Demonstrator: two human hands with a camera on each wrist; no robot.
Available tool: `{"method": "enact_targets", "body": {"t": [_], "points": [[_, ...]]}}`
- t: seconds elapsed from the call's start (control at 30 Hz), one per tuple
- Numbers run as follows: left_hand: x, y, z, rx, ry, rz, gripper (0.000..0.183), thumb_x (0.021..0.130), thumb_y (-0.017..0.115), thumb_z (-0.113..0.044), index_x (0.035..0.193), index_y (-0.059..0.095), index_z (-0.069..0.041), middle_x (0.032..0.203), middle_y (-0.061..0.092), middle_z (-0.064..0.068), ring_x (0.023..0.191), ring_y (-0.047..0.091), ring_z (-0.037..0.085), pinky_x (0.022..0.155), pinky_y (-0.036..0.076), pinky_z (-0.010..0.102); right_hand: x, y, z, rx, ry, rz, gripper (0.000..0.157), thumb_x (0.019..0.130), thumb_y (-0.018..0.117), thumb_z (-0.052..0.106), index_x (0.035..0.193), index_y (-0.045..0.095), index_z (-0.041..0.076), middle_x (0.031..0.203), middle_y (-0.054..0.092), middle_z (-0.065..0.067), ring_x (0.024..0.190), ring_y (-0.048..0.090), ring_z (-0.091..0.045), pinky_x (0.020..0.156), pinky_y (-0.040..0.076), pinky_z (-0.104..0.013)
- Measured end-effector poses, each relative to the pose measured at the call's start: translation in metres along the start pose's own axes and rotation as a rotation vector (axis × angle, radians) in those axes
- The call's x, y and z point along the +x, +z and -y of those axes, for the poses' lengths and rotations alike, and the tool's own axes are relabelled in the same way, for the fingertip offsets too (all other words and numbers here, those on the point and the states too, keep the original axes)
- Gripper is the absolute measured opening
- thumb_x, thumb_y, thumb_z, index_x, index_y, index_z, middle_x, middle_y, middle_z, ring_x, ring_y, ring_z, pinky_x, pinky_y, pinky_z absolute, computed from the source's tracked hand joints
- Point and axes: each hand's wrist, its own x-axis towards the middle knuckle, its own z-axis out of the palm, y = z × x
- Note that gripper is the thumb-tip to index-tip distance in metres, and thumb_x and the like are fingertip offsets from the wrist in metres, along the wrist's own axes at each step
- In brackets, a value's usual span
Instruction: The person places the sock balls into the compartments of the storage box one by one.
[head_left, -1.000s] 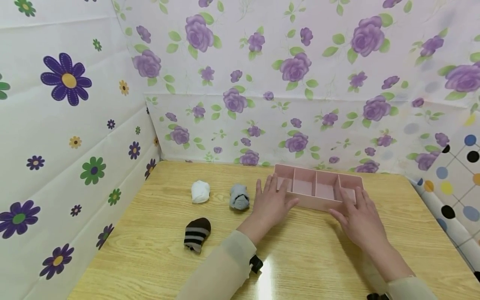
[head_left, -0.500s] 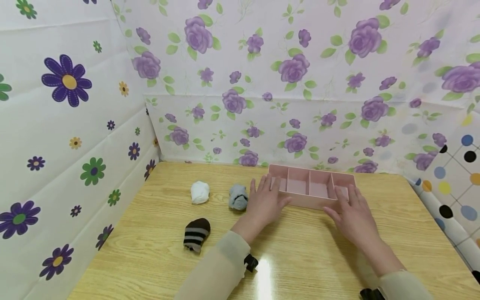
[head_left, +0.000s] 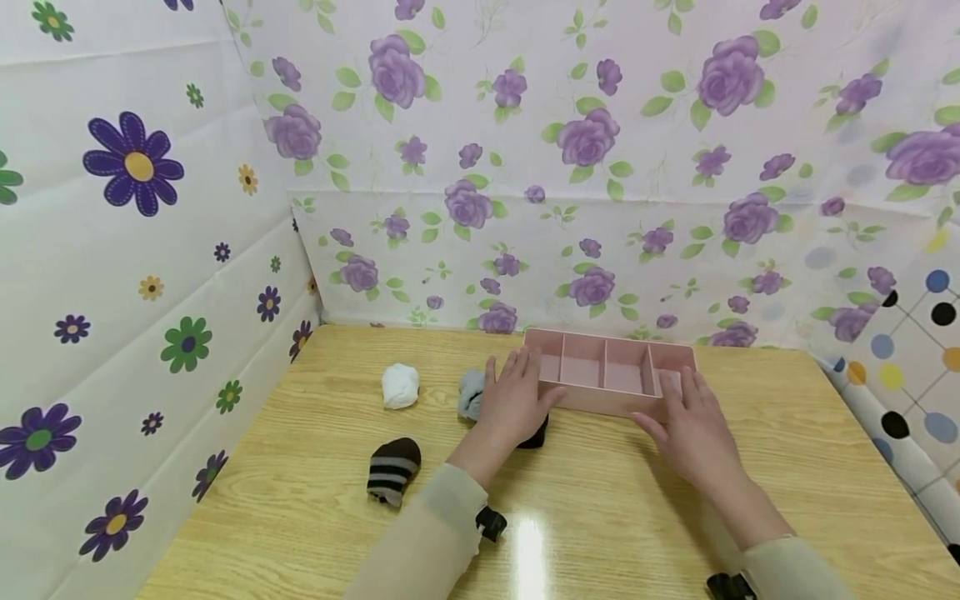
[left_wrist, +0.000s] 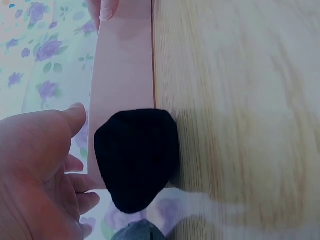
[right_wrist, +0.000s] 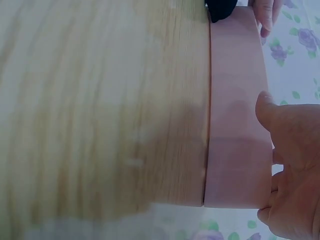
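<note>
A pink box with several compartments stands at the back of the table. My left hand lies at its left end, fingers extended over the rim. At the right end, my right hand rests with its fingers reaching to the rightmost compartment; in the right wrist view its thumb is by the front rim. A black rolled sock sits against the box's front wall, mostly hidden by my left hand in the head view. Left of that hand is a grey rolled sock, partly covered.
A white rolled sock lies farther left. In front of it lies a brown, grey and black striped rolled sock. Flower-patterned cloth rises behind the wooden table and along its left side.
Both hands and the pink box have shifted left along the table. The black sock has come into view beside my left hand, which now covers part of the grey sock.
</note>
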Motion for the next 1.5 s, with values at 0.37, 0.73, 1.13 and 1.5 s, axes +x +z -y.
{"method": "enact_targets", "body": {"t": [0.37,0.73,1.13,1.5], "points": [[-0.004,-0.01,0.012,-0.033,-0.007,-0.03,0.084,0.113,0.051,-0.061,0.176,0.029,-0.01,0.179,0.033,0.012,0.165,0.03,0.03,0.135,0.007,0.06,0.007,0.0,0.013,0.008,-0.01,0.027,0.088,0.111,0.067,0.048,0.165,0.034,-0.013,0.17,0.019,-0.047,0.158,0.018,-0.064,0.128,0.018,-0.073],[-0.006,-0.012,0.022,-0.023,-0.026,-0.043,0.081,0.114,0.052,-0.06,0.175,0.031,-0.011,0.178,0.035,0.01,0.164,0.033,0.031,0.135,0.007,0.059,0.014,0.006,0.017,-0.012,-0.031,0.052,0.096,0.111,0.066,0.051,0.165,0.028,-0.018,0.17,0.018,-0.045,0.159,0.018,-0.063,0.129,0.018,-0.07],[-0.007,-0.016,0.032,-0.04,-0.052,-0.058,0.083,0.113,0.054,-0.06,0.176,0.03,-0.011,0.177,0.037,0.01,0.163,0.034,0.034,0.135,0.006,0.06,0.019,0.01,0.027,-0.007,-0.066,0.04,0.092,0.11,0.069,0.047,0.164,0.031,-0.018,0.17,0.022,-0.045,0.159,0.02,-0.062,0.13,0.018,-0.069],[-0.011,-0.021,0.039,-0.087,-0.065,-0.034,0.081,0.114,0.055,-0.055,0.175,0.03,-0.009,0.178,0.035,0.011,0.165,0.03,0.034,0.136,0.006,0.057,0.02,0.004,0.023,0.19,0.06,0.07,0.094,0.113,0.06,0.052,0.171,0.021,-0.011,0.178,0.008,-0.034,0.163,0.011,-0.057,0.116,0.032,-0.081]]}}
